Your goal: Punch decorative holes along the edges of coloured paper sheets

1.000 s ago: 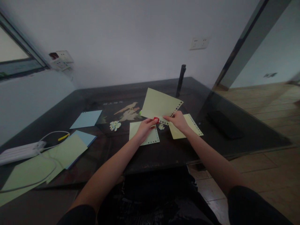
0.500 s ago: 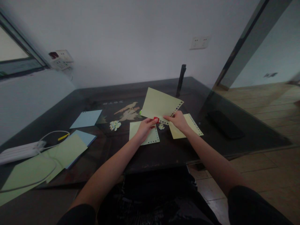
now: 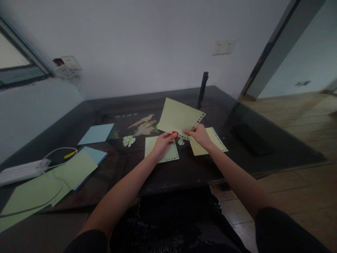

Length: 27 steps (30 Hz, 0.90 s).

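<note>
My left hand (image 3: 162,146) is closed on a small red paper punch (image 3: 174,134), most of it hidden by the fingers and paper. The punch sits at the lower edge of a pale yellow-green sheet of paper (image 3: 179,114). Shaped holes run along that sheet's right and lower edges. My right hand (image 3: 200,136) pinches the sheet near its lower right corner, holding it tilted above the table. Below the hands lie a pale green punched sheet (image 3: 151,144) and a yellow punched sheet (image 3: 216,138). Between them is a small pile of paper bits (image 3: 181,142).
A larger heap of paper bits (image 3: 129,141) lies to the left. Further left are a blue sheet (image 3: 97,134), stacked green paper (image 3: 34,188) and a white power strip (image 3: 22,171) with its cable. A black upright object (image 3: 202,90) stands behind; a dark flat object (image 3: 251,139) lies right.
The camera view has shifted very slightly. Both hands, the punch and the held sheet keep practically the same position and grip.
</note>
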Available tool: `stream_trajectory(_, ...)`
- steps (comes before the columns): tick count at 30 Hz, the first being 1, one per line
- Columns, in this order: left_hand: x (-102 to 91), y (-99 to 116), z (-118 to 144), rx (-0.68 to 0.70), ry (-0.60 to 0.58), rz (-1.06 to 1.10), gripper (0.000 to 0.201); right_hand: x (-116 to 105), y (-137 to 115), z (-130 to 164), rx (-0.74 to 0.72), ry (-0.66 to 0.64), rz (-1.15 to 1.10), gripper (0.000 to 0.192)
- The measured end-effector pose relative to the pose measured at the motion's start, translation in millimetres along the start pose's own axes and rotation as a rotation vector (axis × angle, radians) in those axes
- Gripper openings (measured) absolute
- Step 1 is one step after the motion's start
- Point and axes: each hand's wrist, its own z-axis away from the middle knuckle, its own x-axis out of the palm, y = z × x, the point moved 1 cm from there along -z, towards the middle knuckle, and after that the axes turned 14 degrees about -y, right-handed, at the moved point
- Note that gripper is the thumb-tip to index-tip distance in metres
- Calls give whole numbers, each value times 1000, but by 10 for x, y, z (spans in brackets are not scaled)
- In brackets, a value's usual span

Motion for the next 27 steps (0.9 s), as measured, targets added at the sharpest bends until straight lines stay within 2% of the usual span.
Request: stream_trajectory(27,18,28,7,118,60,-188,30,-5,-44,24,-7,12,-48,31)
